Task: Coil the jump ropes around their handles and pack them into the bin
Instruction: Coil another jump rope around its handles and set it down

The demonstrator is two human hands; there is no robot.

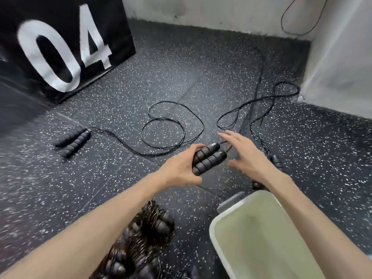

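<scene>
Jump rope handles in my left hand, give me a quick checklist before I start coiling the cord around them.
1. Both handles held side by side in left hand: ok.
2. Right hand free, fingers open beside the handles: ok.
3. Cord trails loose on the floor: ok.
4. Cord free of the other rope's loops: cannot tell.
5. Bin close by, nothing in the visible part: ok.
</scene>
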